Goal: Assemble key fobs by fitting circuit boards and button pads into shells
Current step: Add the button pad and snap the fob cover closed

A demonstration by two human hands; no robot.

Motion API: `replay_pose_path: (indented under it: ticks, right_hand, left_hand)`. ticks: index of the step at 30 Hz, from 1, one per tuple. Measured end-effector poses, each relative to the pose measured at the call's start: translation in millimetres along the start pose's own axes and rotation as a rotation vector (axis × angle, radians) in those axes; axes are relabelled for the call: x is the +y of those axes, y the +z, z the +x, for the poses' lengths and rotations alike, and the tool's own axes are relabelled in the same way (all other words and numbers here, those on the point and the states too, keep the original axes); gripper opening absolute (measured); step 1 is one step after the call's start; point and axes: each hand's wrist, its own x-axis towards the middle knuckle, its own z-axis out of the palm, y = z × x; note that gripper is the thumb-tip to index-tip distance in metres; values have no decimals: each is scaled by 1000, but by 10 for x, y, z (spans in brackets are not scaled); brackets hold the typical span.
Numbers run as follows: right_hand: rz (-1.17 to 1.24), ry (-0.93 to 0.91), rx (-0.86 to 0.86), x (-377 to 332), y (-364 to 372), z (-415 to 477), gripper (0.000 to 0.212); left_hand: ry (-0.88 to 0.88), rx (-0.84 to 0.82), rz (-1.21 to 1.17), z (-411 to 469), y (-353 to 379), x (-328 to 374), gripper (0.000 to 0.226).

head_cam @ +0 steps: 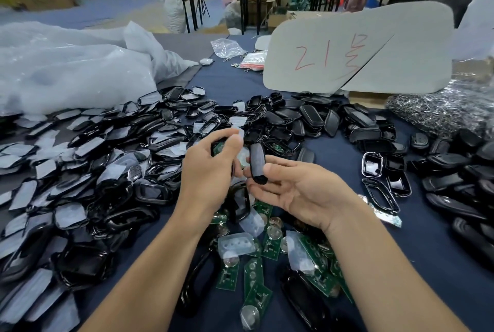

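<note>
Over the blue tablecloth (417,238), our left hand (208,171) pinches a green circuit board (219,148), our right hand (296,192) grips a black oval plastic shell (257,163); the grey card (361,56) behind reads "21" in red.

Left hand (208,171) pinching circuit board (220,149), right hand (302,192) holding black shell (257,164)

A dark navy cloth covers the surface (417,238), with glossy black front shells (88,171) under pale grey film on the left, matte black back shells (310,115) far right, and green circuit boards (227,277) with silver coin cells (230,261) and milky translucent button pads (236,243) near. The held shell (257,163) pinched by the right hand (302,192) is charcoal-black, and the fob (220,147) in the left hand (205,171) shows black and green. Far off are a grey card (374,45) with red handwriting, white plastic bags (66,69) on the left and silvery key rings (438,110) on the right.
</note>
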Motion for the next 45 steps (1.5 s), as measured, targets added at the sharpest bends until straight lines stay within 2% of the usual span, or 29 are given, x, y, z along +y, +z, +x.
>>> replay_pose_path:
  ticks: [2,4,9,11,15,18,21,26,31,35,45]
  right_hand:
    - [17,-59,32,10,15,11,46]
    - [16,-117,87,21,32,33,33]
    - [-167,-203,181,81,70,81,29]
    - [-296,-241,203,109,90,86,30]
    - [-558,-330,258,141,121,73,34]
    - [-671,-384,276,121,101,57,36]
    - [-692,-384,281,66,82,27,34]
    - [-674,-375,247,32,74,3,32]
    - [-639,-376,175,33,55,3,34]
    - [-665,-380,148,26,41,1,43]
    - [-885,-386,301,8,39,-8,42]
  left_hand:
    - [-75,-15,-106,-6,14,16,29]
    - [-123,-31,-161,-10,20,21,33]
    - [-75,-14,187,20,-11,-17,30]
    - [-49,-5,237,12,-10,-24,31]
    - [-44,-30,206,8,-25,-21,37]
    - [-79,-163,67,23,-68,-22,38]
    - [-89,-274,-57,40,-113,-11,38]
    - [-93,-346,-99,62,-156,-4,38]
    - [-94,-337,-141,43,-162,35,43]
    - [-79,-298,-142,31,-163,31,53]
    - [-55,-298,-155,16,-136,31,57]
